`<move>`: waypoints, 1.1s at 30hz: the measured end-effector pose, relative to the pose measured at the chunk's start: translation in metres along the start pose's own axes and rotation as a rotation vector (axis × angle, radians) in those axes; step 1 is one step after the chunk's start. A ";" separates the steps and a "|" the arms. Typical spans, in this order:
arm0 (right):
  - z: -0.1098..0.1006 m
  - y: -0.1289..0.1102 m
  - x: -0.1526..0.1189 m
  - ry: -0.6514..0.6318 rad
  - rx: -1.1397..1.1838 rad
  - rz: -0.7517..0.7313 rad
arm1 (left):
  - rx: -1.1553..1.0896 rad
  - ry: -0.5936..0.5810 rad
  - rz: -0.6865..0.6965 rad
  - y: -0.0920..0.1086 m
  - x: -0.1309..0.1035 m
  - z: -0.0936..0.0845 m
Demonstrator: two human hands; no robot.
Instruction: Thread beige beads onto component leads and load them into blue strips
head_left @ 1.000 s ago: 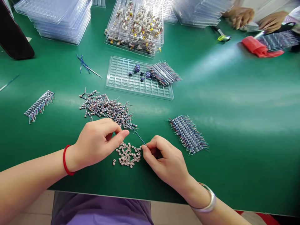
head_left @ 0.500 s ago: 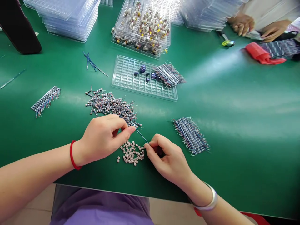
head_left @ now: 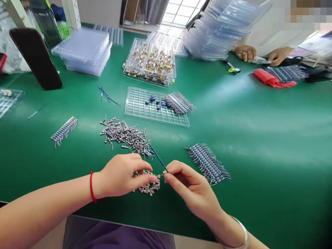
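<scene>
My right hand point(head_left: 195, 189) pinches a thin dark blue strip point(head_left: 159, 158) between thumb and fingertips. The strip slants up and left towards a heap of small wired parts point(head_left: 124, 135). A short thin end also pokes out left of the right fingertips; its nature is unclear. My left hand point(head_left: 123, 176), with a red cord at its wrist, hovers over a pile of small round pale pieces point(head_left: 149, 188). Its thumb and forefinger are apart, with nothing visible between them. Part of that pile is hidden behind the left hand.
Rows of wired parts lie at right point(head_left: 208, 163) and left point(head_left: 64, 131). Beyond the heap sits a clear compartment tray point(head_left: 135, 101) with dark blue pieces. Stacked clear trays point(head_left: 84, 52), a phone point(head_left: 36, 58) and a filled tray point(head_left: 150, 64) stand farther back. Another person's hands point(head_left: 280, 56) are at upper right.
My left hand has let go of the strip and come down over the round pieces. My right hand still holds the strip, now pointing more steeply upward. The view has tilted up.
</scene>
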State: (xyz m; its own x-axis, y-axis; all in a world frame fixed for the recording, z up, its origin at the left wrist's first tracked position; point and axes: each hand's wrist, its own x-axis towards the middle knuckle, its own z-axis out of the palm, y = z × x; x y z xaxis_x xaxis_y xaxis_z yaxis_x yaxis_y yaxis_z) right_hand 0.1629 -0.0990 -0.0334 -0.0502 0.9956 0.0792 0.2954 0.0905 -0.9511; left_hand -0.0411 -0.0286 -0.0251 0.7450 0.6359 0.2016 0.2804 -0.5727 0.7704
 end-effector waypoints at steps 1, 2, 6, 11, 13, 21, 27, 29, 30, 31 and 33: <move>0.004 -0.005 0.004 -0.041 0.019 -0.010 | -0.009 -0.043 0.038 0.000 -0.001 0.000; 0.008 -0.009 0.008 -0.078 0.030 -0.022 | -0.009 -0.065 0.068 0.000 -0.003 0.000; 0.021 -0.015 0.023 -0.153 0.084 -0.024 | 0.068 -0.009 0.044 -0.001 -0.005 -0.009; 0.028 -0.009 0.027 -0.114 0.126 -0.050 | 0.180 -0.046 0.019 -0.002 -0.004 -0.015; 0.028 -0.008 0.027 -0.112 0.151 -0.043 | 0.240 -0.077 0.053 -0.001 -0.005 -0.013; 0.026 -0.010 0.038 -0.176 0.532 0.121 | 0.243 -0.036 -0.001 0.004 -0.006 -0.015; 0.030 -0.007 0.041 -0.209 0.606 0.113 | 0.206 -0.001 -0.050 0.005 -0.009 -0.014; 0.031 -0.006 0.039 -0.212 0.600 0.093 | 0.194 0.012 -0.059 0.006 -0.010 -0.013; 0.031 -0.006 0.039 -0.215 0.594 0.084 | 0.190 0.017 -0.062 0.006 -0.011 -0.013; 0.030 -0.007 0.038 -0.222 0.592 0.080 | 0.188 0.022 -0.065 0.007 -0.011 -0.013; 0.027 -0.010 0.039 -0.237 0.550 0.064 | 0.190 0.034 -0.075 0.007 -0.011 -0.014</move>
State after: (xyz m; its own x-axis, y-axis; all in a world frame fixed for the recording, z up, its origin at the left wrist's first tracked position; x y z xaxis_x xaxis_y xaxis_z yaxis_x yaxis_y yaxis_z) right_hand 0.1318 -0.0618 -0.0286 -0.2782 0.9605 0.0077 -0.2293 -0.0586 -0.9716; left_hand -0.0559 -0.0322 -0.0129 0.6974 0.6960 0.1709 0.4462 -0.6083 0.6565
